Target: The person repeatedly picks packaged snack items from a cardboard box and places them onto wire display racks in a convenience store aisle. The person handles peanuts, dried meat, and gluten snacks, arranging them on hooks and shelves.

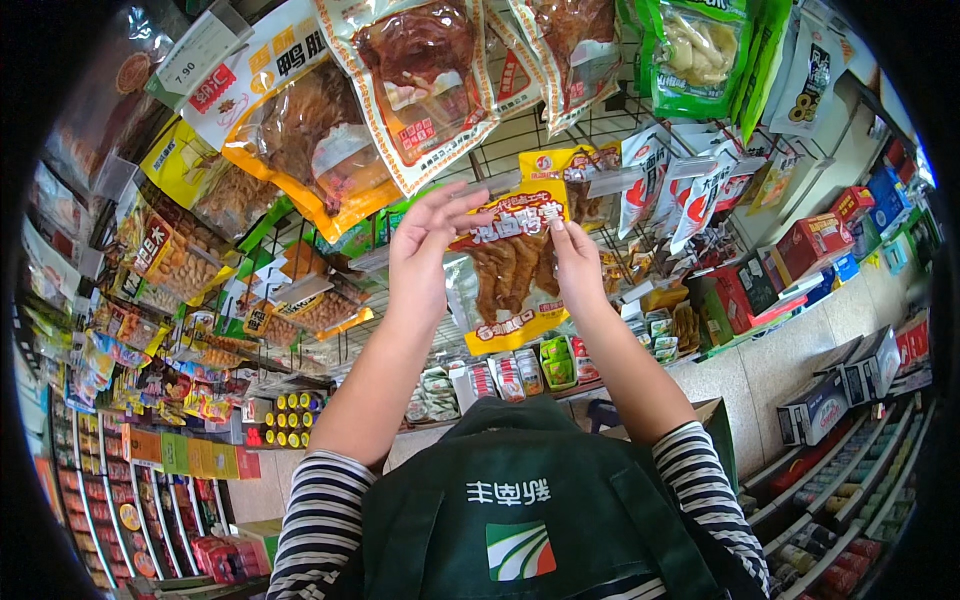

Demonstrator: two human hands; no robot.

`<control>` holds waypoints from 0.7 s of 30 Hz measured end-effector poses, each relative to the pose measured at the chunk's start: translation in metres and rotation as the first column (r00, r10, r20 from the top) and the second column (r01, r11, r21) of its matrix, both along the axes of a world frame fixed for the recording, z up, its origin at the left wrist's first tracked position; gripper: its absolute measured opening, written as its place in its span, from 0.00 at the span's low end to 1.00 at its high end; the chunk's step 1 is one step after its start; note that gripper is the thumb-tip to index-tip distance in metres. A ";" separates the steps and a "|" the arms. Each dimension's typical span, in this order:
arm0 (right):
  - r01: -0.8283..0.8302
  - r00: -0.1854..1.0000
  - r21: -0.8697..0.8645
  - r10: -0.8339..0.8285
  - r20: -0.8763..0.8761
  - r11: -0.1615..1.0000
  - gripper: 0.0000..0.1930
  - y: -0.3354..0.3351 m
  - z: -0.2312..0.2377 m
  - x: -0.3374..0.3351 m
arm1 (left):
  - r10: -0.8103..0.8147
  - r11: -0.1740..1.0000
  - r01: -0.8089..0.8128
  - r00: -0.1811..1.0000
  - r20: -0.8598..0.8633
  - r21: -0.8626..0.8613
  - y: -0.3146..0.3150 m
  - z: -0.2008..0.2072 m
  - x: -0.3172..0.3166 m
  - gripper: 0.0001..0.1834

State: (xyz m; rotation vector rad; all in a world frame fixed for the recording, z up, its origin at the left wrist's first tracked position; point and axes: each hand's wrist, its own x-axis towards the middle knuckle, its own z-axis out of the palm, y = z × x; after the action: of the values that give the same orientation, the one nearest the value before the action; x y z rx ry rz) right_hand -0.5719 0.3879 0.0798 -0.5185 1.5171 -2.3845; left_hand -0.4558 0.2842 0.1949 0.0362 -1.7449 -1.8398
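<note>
A yellow and clear snack bag of brown braised duck feet is in front of me by a wire rack. My right hand grips its upper right edge, thumb on the front and fingers behind. At its upper left, my left hand is raised with fingers stretched toward the bag's top and slightly apart. These fingertips lie close to a clear tag holder on the hook; whether they touch it I cannot tell. Another yellow bag hangs just behind.
Large meat bags hang above my hands, with a green bag to their right. Nut bags fill the left rack. White packets hang on the right. Boxes stand on the tiled floor.
</note>
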 end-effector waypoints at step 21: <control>0.099 0.989 0.200 -0.075 -0.124 0.975 0.16 -0.045 -0.029 -0.024 | 0.147 0.376 0.013 0.986 0.073 -0.927 -0.004 -0.082 -0.016 0.20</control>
State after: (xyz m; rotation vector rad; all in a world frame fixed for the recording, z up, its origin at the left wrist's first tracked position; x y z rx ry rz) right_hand -0.5957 0.3424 0.0507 -0.5618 1.8473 -2.2587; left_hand -0.4717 0.2802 0.1131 -0.2155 -2.6052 -0.5298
